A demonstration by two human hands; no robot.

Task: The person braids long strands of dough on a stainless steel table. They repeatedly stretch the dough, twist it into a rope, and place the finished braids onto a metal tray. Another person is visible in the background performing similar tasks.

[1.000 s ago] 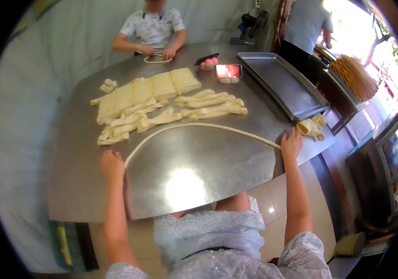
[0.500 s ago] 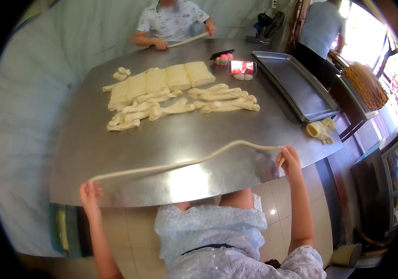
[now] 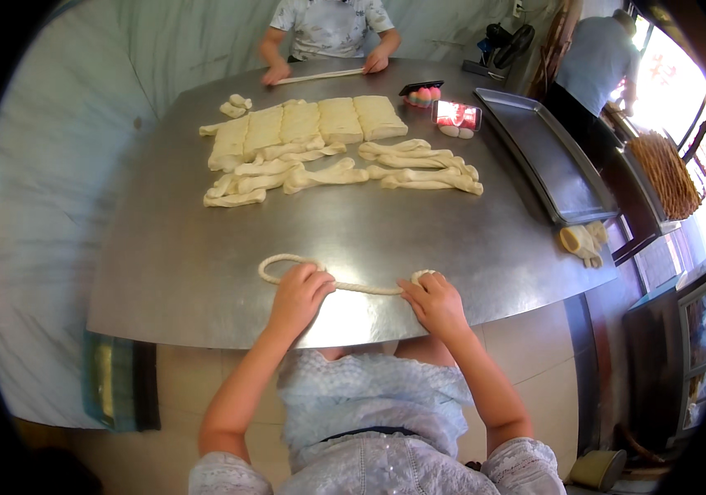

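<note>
The bare left hand [image 3: 301, 290] and bare right hand [image 3: 434, 304] each pinch a pale, twisted dough rope [image 3: 368, 289]; it lies over the smooth grey metal table's [image 3: 171, 264] near side; light, even pressure best protects its twist.

This looks like a dough workshop or bakery: a metal table [image 3: 180, 272] bears dough slabs [image 3: 299, 129], twisted strips [image 3: 423, 175] and a shallow tray [image 3: 547, 157], with browned sticks [image 3: 664, 175] heaped to its right and a co-worker [image 3: 328, 31] beyond it.
</note>
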